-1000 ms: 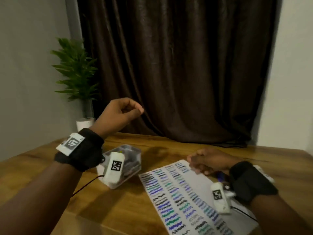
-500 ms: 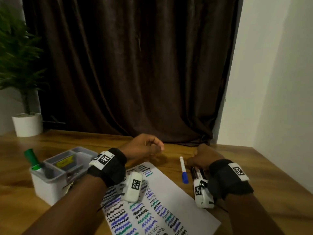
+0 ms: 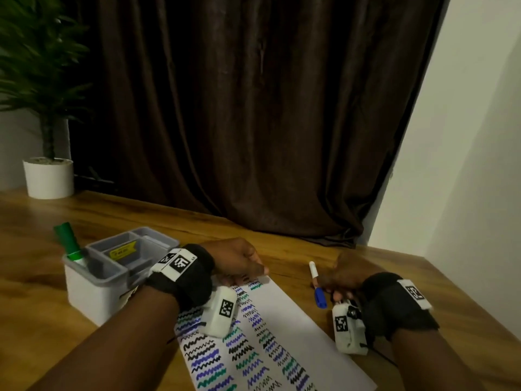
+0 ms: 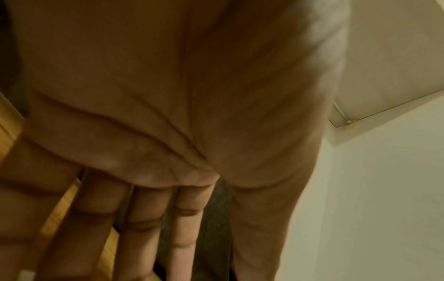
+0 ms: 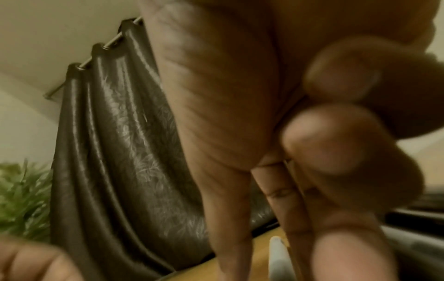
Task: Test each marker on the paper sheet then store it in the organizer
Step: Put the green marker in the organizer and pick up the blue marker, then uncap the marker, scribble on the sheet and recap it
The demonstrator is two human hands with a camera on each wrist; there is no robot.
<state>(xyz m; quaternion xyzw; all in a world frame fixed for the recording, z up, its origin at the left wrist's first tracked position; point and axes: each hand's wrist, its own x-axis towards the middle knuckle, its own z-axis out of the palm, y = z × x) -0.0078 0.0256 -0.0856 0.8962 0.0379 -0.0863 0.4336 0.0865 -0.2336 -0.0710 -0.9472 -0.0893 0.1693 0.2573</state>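
left hand: resting at the far end of the paper sheet, fingers laid out fairly straight in the left wrist view, nothing held
right hand: down on the bench just right of the paper sheet, fingers curled in the right wrist view; its tips sit at the blue marker, but i can't tell if it's actually pinching it or only touching
paper sheet: white, lying flat on the bench, covered in rows of black, blue and green squiggles
blue marker: white barrel, blue cap, lying on the bench just right of the sheet's far end, cap end toward the person
organizer: pale grey box with several compartments, standing left of the paper sheet, close to the left wrist
green marker: standing tilted in the organizer's left compartment
bench: warm brown wood
plant: white pot, far left beyond the paper sheet
curtain: dark brown, behind the bench
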